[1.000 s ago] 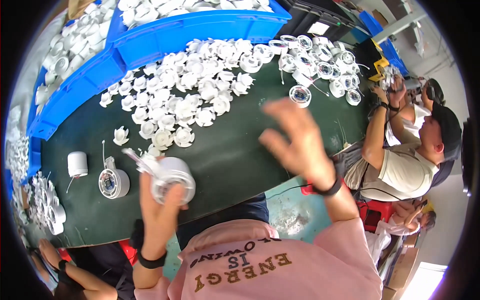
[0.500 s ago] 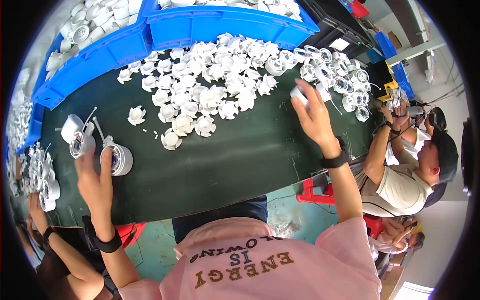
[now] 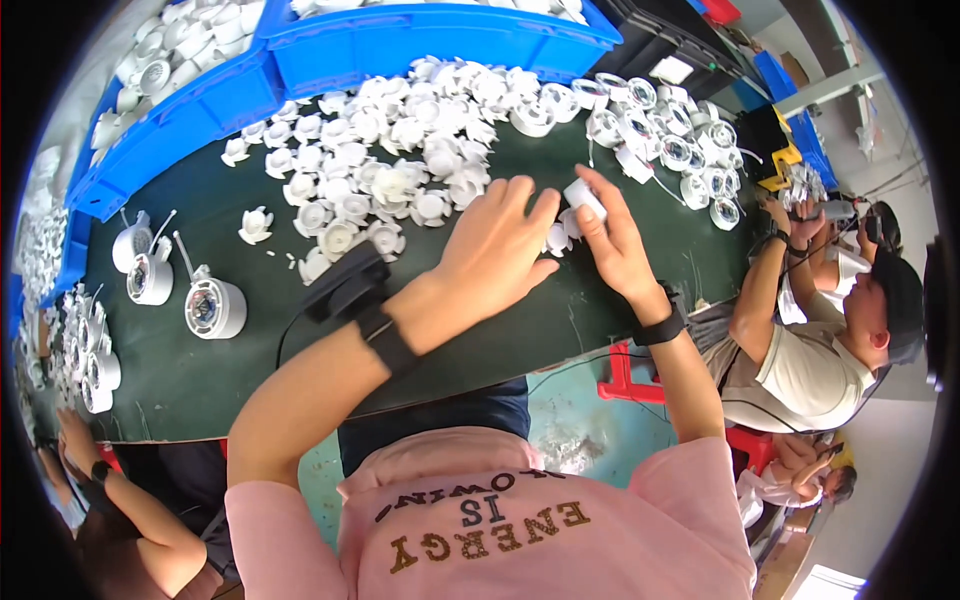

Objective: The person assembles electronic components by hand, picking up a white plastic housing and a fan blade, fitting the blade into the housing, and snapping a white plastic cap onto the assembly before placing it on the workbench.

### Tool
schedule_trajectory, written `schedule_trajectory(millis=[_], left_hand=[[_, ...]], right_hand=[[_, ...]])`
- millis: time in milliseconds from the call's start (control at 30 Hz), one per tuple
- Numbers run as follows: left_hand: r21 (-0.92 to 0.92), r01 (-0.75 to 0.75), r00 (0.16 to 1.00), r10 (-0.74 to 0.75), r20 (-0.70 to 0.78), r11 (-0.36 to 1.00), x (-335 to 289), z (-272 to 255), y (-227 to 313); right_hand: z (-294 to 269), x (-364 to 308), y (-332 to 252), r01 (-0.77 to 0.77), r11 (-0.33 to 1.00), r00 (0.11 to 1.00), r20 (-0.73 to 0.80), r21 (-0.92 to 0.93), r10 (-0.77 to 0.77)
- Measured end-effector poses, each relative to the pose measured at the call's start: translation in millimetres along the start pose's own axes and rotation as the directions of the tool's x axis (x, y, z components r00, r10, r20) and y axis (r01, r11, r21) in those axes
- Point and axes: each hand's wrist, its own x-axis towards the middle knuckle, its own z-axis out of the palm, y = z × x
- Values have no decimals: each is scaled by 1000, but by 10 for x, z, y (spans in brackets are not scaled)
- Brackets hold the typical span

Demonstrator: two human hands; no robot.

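Head view: inside the near edge of the dark green bench point(image 3: 500, 350), the right hand point(image 3: 625, 258) pinched a white plastic-looking cylinder point(image 3: 583, 198); the left hand point(image 3: 480, 252) had spread fingers point(image 3: 544, 207) (seemingly empty). A bump risked dropping it.

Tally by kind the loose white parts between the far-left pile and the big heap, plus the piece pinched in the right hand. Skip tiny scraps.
Round housings with wires: 3
Lone bladed part: 1
White piece in the right hand: 1
Total: 5
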Motion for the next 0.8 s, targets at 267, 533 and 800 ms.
schedule_trajectory(millis=[267,533,800], left_hand=[[114,-82,993,72,94,990,274,696,158],[-398,643,732,-373,570,654,761,542,9],[-257,758,508,-295,809,600,1017,383,-240]], right_hand=[[-276,-500,2,-311,845,846,-279,434,455],[-131,-830,59,-269,775,801,-314,572,510],[-52,-802,-26,-243,819,768,-413,520,490]])
